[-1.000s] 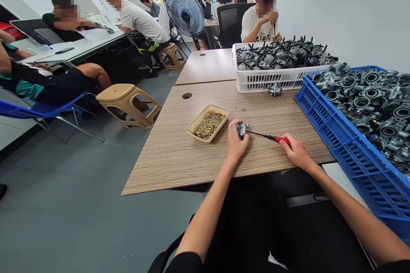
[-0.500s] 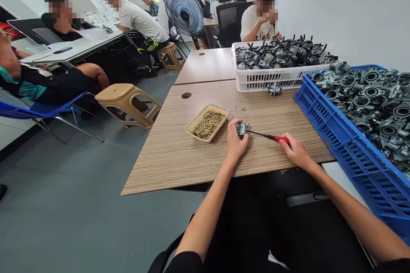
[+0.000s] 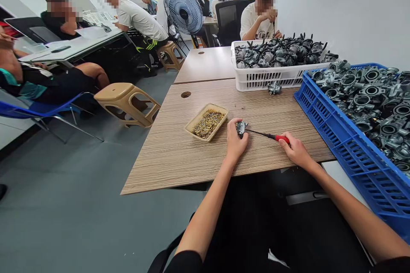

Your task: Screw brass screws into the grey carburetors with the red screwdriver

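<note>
Surface (image 3: pixel 198 158) first, wood-grain, blue crate (image 3: pixel 339 136) along its right edge, white crate (image 3: pixel 265 79) at the far edge. Brass-screw tray (image 3: pixel 207 123) mid-surface. Left hand (image 3: pixel 236 140), grip pinching the small metal part (image 3: pixel 241 128) near the front edge; right hand (image 3: pixel 296 151) wrapped round the red screwdriver (image 3: pixel 269 136), tip at the part. Screw-driving, I'd say; next wants steady turning.

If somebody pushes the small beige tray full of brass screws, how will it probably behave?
The shallow beige tray on the wooden table looks low and flat, so it would probably slide, not tip. The heaped brass screws likely make it heavy for its size. Its rim is low, so a quick push may spill some screws.
</note>
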`<act>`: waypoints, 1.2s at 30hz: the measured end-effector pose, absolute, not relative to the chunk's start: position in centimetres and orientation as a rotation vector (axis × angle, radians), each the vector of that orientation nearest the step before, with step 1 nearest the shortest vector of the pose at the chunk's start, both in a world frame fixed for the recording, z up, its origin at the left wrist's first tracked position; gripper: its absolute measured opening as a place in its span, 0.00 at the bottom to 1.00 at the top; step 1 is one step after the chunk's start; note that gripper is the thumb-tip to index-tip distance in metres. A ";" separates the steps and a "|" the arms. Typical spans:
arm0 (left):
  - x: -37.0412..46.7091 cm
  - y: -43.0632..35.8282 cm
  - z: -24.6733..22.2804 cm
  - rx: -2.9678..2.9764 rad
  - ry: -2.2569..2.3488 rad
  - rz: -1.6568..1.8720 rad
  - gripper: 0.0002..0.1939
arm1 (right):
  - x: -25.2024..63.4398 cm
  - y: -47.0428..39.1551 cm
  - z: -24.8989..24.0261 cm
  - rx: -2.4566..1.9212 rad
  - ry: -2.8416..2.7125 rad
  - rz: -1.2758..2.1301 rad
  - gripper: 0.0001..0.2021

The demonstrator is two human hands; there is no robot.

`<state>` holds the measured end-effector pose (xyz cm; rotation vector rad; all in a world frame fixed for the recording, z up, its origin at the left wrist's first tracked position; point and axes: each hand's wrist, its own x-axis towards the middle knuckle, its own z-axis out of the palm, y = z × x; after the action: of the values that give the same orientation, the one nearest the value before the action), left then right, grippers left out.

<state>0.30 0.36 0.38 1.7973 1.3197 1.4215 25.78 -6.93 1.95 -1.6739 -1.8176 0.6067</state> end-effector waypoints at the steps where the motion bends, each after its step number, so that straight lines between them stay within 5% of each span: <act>1: 0.3 0.4 0.4 1.797 1.320 1.426 0.27 | 25.8 -6.9 1.9 -1.674 -1.818 0.604 0.16; 36: 0.4 0.1 0.7 1.799 1.329 1.416 0.27 | 25.7 -7.0 2.3 -1.661 -1.822 0.585 0.17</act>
<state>0.35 0.13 0.69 1.7993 1.3291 1.4165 25.65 -6.97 2.30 -1.6608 -1.8215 0.5850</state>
